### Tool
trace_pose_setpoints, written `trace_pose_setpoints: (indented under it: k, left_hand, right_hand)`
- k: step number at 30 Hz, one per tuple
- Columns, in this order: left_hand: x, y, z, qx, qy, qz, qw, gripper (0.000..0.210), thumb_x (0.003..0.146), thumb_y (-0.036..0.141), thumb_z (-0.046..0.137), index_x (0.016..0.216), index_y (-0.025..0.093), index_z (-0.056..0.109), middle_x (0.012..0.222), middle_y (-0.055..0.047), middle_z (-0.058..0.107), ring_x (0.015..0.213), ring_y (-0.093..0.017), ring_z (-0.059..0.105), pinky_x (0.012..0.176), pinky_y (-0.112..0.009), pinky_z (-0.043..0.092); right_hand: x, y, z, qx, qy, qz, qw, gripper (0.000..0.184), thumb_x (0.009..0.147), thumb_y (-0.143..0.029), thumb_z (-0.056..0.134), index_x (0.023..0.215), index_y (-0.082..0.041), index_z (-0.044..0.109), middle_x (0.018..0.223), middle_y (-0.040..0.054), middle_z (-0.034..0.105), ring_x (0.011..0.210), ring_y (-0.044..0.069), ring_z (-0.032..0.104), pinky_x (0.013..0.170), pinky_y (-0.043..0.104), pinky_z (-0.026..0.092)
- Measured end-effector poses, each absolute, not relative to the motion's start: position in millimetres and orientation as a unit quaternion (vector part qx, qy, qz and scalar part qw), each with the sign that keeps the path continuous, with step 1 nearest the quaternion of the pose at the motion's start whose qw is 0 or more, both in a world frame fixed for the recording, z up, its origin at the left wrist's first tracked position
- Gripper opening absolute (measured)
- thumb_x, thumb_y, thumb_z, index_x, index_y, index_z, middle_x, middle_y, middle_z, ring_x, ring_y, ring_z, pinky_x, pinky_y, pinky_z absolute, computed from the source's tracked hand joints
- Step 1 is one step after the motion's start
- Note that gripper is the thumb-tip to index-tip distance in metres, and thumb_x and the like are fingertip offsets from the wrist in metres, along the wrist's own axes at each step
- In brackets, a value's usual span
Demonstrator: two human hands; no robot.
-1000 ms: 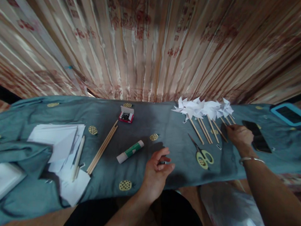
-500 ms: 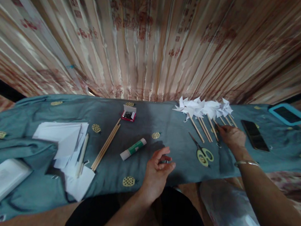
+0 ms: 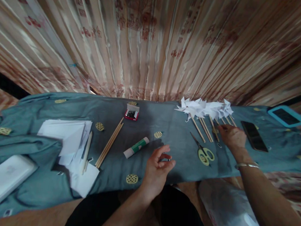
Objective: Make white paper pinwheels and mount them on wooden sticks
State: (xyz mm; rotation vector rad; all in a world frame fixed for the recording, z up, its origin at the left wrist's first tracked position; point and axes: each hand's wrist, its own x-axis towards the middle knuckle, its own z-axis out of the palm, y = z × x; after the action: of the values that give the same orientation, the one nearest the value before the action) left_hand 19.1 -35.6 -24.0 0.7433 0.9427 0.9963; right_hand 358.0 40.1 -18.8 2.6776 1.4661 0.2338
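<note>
My left hand (image 3: 156,173) hovers over the front edge of the cloth, palm turned inward. Its fingers are curled loosely and apart, with nothing in them. At the right, my right hand (image 3: 233,136) is low over the cloth, beside the sticks of several white paper pinwheels (image 3: 193,108) lying in a row. Its fingertips are drawn together near the sticks; what they hold, if anything, is too small to make out. Scissors (image 3: 204,153) with yellow-green handles lie between the hands. A green and white glue stick (image 3: 136,147) rests left of my left hand.
Three or so wooden sticks (image 3: 109,143) lie beside white paper sheets (image 3: 66,133) and a pale pen-like rod (image 3: 86,151). A small red open box (image 3: 131,115) holds dark bits. At right are a phone (image 3: 254,136) and a blue-framed tablet (image 3: 287,116); a white case (image 3: 4,188) sits front left.
The view has shifted slightly, so the things at left appear a little further right. My right hand has shifted only slightly beside the pinwheel sticks. My left hand keeps its pose.
</note>
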Motion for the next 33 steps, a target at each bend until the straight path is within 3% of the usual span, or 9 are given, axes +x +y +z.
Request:
trace_pose_setpoints:
  k: [8,13,18,26,33]
  left_hand:
    - [12,-37,-23,0.34,0.42,0.456,0.707,0.041,0.066,0.021,0.07,0.107,0.019,0.064,0.116,-0.011,0.059,0.091,-0.017,0.06,0.07,-0.029,0.053]
    - [4,-37,-19,0.339,0.421,0.459,0.705,0.041,0.066,0.02,0.069,0.107,0.02,0.064,0.116,-0.011,0.06,0.09,-0.017,0.06,0.069,-0.028,0.053]
    - [-1,-38,-18,0.34,0.418,0.46,0.705,0.041,0.066,0.022,0.07,0.107,0.018,0.064,0.116,-0.012,0.06,0.09,-0.017,0.06,0.07,-0.029,0.053]
    - [-11,-36,-14,0.32,0.425,0.463,0.709,0.044,0.062,0.022,0.071,0.105,0.017,0.065,0.116,-0.013,0.061,0.088,-0.018,0.061,0.071,-0.031,0.054]
    - [-13,-37,-18,0.316,0.422,0.474,0.705,0.044,0.062,0.023,0.072,0.104,0.018,0.065,0.113,-0.012,0.063,0.087,-0.018,0.062,0.071,-0.031,0.054]
  right_hand:
    - [349,43,-30,0.855,0.506,0.102,0.043,0.039,0.09,-0.043,0.048,0.097,-0.013,0.073,0.083,0.017,0.073,0.077,0.029,0.067,0.064,0.034,0.045]
    - [336,40,-27,0.819,0.558,0.134,0.015,0.04,0.092,-0.04,0.046,0.101,-0.01,0.072,0.084,0.0187,0.072,0.081,0.029,0.067,0.067,0.034,0.045]
    - [318,43,-28,0.817,0.57,0.084,0.003,0.042,0.091,-0.044,0.045,0.093,-0.014,0.074,0.08,0.0169,0.073,0.071,0.027,0.067,0.062,0.034,0.044]
    - [322,53,-32,0.841,0.536,0.066,0.004,0.036,0.086,-0.041,0.052,0.095,-0.015,0.075,0.082,0.0141,0.073,0.072,0.026,0.067,0.062,0.033,0.046]
    - [324,55,-32,0.852,0.519,0.074,0.021,0.037,0.088,-0.037,0.05,0.092,-0.01,0.074,0.081,0.0186,0.072,0.075,0.029,0.068,0.068,0.036,0.049]
